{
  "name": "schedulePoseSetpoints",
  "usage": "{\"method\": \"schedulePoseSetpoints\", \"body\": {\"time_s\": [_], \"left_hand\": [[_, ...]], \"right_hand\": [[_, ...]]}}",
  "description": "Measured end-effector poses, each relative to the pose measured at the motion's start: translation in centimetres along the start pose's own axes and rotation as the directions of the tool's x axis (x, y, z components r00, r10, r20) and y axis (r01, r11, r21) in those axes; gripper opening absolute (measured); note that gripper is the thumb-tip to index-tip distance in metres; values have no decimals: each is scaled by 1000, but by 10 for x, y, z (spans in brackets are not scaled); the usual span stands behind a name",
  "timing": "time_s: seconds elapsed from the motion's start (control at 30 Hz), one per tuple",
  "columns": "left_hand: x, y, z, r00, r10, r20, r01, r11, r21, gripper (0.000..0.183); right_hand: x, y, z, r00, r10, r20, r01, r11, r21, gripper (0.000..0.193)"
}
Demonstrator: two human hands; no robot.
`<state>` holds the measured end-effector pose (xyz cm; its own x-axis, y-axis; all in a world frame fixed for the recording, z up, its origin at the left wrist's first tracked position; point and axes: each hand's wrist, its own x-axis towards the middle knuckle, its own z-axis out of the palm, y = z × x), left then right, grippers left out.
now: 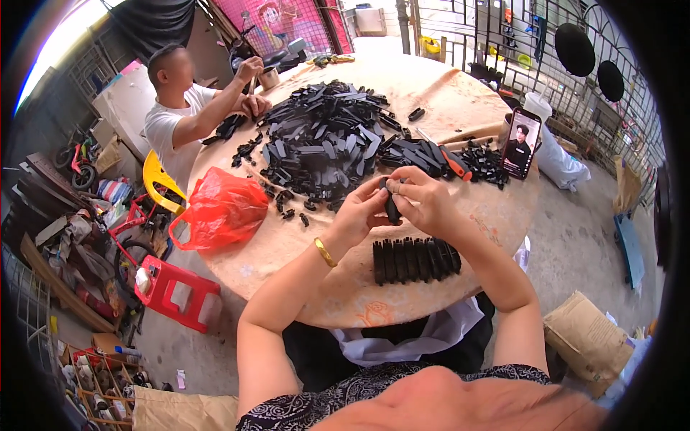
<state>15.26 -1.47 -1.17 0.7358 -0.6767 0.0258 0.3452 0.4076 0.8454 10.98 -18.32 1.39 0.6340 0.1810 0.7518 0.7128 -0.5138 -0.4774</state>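
My left hand (361, 210) and my right hand (425, 200) meet above the near part of the round table (302, 291). Between their closed fingers is a slim black plastic piece (392, 209), held roughly upright; its exact kind I cannot make out. Just below my hands, a neat row of similar black pieces (415, 261) lies side by side. Beyond them spreads a large heap of flat black plastic parts (323, 144). A smaller group of black parts (417, 156) lies beside an orange-handled screwdriver (457, 165), with small black parts (483, 159) to its right.
A phone (521, 144) stands propped at the table's right edge. On the left sit a red plastic bag (226, 208) and scattered small black bits (287, 205). Across the table a person in white (176, 118) handles parts. A red stool (176, 291) stands left on the floor.
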Motion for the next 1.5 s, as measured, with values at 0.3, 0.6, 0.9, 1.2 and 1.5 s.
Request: {"method": "schedulePoseSetpoints", "body": {"time_s": [0.3,0.6,0.9,1.2,1.5], "left_hand": [[4,-5,7,999,20,-42,-20,1000,4,36],[17,23,-26,717,651,251,70,-425,902,27],[24,22,-48,787,605,-117,407,-366,837,28],[24,28,-56,796,594,-119,265,-164,950,20],[28,24,-56,810,586,-30,124,-122,985,36]], "right_hand": [[1,-5,-8,990,28,141,-11,993,-116,27],[-35,-25,-82,904,409,125,-301,817,-491,32],[-85,-30,-88,813,533,236,-338,762,-553,23],[-74,12,-104,799,600,34,-495,689,-529,19],[-61,95,-116,783,615,-92,-425,420,-802,19]]}}
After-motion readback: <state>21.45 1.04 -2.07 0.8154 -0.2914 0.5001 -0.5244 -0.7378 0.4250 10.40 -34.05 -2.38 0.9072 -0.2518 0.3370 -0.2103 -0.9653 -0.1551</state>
